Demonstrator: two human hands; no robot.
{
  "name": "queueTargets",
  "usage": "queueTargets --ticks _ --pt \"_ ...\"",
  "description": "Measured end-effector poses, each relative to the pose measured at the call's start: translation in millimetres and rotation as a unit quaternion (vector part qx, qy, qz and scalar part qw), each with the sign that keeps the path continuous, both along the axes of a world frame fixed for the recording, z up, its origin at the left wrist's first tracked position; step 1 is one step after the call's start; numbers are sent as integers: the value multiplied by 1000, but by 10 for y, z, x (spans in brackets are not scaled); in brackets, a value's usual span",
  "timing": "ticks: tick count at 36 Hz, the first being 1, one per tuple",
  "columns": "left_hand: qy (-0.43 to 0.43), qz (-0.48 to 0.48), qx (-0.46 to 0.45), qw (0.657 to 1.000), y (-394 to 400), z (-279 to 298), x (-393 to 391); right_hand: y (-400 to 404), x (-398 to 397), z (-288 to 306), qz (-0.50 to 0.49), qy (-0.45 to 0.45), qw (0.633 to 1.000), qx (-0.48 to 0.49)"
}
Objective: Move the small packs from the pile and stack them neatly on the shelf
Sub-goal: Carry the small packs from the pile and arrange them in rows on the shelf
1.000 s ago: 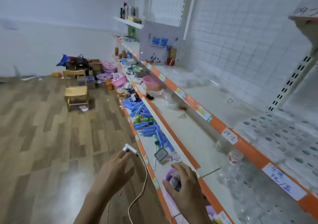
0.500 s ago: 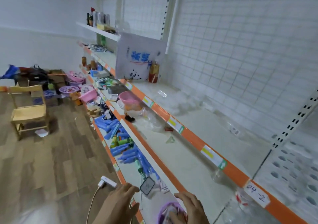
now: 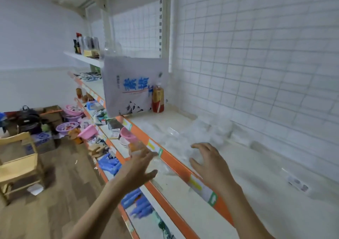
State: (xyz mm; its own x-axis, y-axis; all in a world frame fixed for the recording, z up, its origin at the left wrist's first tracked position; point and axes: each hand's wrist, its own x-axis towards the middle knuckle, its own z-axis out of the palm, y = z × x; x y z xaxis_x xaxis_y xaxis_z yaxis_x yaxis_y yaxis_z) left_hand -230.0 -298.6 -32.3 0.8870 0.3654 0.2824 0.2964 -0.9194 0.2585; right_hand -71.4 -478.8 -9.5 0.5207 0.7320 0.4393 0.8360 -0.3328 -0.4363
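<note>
- I see an orange shelf edge (image 3: pixel 176 162) with yellow-green labels.
- I see a white sign (image 3: pixel 134 86) with blue lettering.
- I see pink basins (image 3: pixel 73 111).
- I see a white wire-grid back wall (image 3: pixel 256 64).

So the shelf (image 3: pixel 244 167) looks like painted metal, matt cream on top with a smooth orange strip along the front edge and paper price labels stuck on it. The pile of small packs (image 3: pixel 185 138) is clear, crinkly plastic, pretty glossy. Back panel (image 3: pixel 256 59) is white wire grid. Floor (image 3: pixel 55 193) is wood-look planks with a bit of sheen. Little chair (image 3: pixel 17 163) is plain light wood. Pink basins (image 3: pixel 88 131) are smooth plastic.
</note>
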Motion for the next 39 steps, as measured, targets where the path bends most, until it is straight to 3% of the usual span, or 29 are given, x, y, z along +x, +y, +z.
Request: queueTargets --ticks 6,10,16,22,32,36,39 --pt "-26 -14 36 999 587 387 853 516 366 18 -44 -7 992 -114" --pt "54 -74 26 995 912 362 1375 668 466 -140 -52 60 981 -176" --pt "171 -210 -29 962 1347 123 2012 745 600 -228 -76 178 978 -79" --pt "146 -325 -66 932 1638 46 2336 796 662 -198 -156 278 947 44" --pt "119 -393 -337 847 1905 213 2420 1028 567 -46 -256 264 909 198" --pt "160 -425 -396 798 1900 219 2373 1025 498 -61 -279 299 889 209" --pt "175 -446 -383 790 1861 110 2345 997 405 -88 -285 345 882 147"
